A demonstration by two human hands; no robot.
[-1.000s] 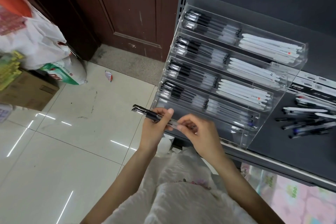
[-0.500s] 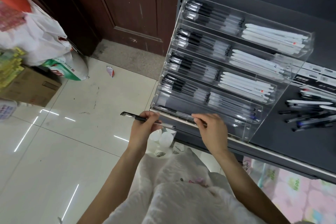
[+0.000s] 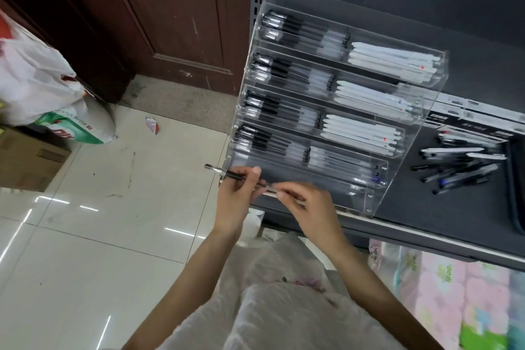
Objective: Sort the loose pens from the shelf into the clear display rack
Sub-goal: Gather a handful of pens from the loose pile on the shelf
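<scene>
Right hand [image 3: 308, 207] back on pen [image 3: 235, 176] — both pinch it | left hand [image 3: 237, 197] level

Clear glossy plastic rack [image 3: 377, 202], matt dark shelf [image 3: 443, 207], glossy tile floor [image 3: 85, 250].

Operator body, head view: two bare forearms enter from the lower edge; no sleeves reach the forearms, wrists or hands; no watch, bracelet or ring shows on the left hand [image 3: 237, 196] or the right hand [image 3: 309, 213]; fingernails short, without visible polish. Torso garment [image 3: 284, 310]: white, lightly textured fabric with a crinkled or woven surface; a small pinkish printed or embroidered motif sits near the upper chest, detail too blurred to read; the garment fills the lower centre between the arms.
</scene>
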